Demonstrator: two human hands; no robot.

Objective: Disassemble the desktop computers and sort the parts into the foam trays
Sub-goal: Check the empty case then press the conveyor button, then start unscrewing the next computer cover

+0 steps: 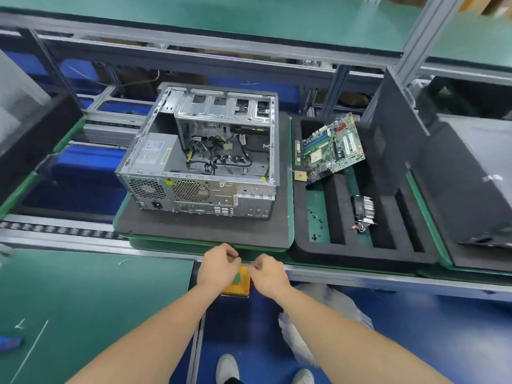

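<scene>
Both hands sit low and centre at the near edge of the conveyor, over the yellow button box (238, 288). My left hand (219, 268) and right hand (267, 274) are almost touching, fingers curled in toward the thumbs. I cannot tell whether they pinch something small.

The desktop chassis (199, 151) lies on its side on the black foam pad (199, 231), open face up. It is straight ahead and slightly left, well apart from the hands. Its rear panel faces me, long axis parallel to the pad's near edge. The power supply (155, 153) is in the chassis's near-left corner, with loose cables (221, 162) mid-case.

The foam tray (360, 256) is just beside the pad on the right, holding the motherboard (332, 146) and heatsink fan (363, 212).

Judgement: the left hand is nearer the power supply, the right nearer the tray.
</scene>
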